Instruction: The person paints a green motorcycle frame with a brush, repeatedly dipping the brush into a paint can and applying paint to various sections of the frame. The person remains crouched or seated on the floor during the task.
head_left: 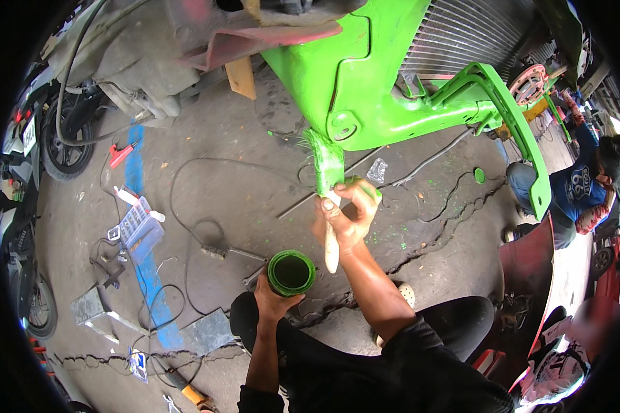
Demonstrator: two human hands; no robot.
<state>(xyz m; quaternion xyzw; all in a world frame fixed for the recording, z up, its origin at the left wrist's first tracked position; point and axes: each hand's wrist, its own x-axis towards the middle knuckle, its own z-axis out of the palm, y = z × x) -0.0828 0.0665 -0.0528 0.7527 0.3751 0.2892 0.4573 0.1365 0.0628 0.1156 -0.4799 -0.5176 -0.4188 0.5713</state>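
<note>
In my right hand (351, 217) is a paintbrush (331, 234), gripped by its pale handle with the bristles upward. Wet green paint coats the bristles and ferrule. The bristle tips are at the lower left edge of a bright green vehicle body panel (365, 76), by a round hole with a raised rim. My left hand (272, 301) is closed around an open paint can (291, 272), held upright near my left knee. Green paint smears the can's rim; its inside looks dark.
A green curved bracket (513, 131) juts out to the right. Cables, a wrench (248, 256), a plastic organizer box (142, 227), a red tool (121, 155) and an angle grinder (186, 389) lie on the cracked floor. Motorcycles stand left; another person (585, 182) crouches right.
</note>
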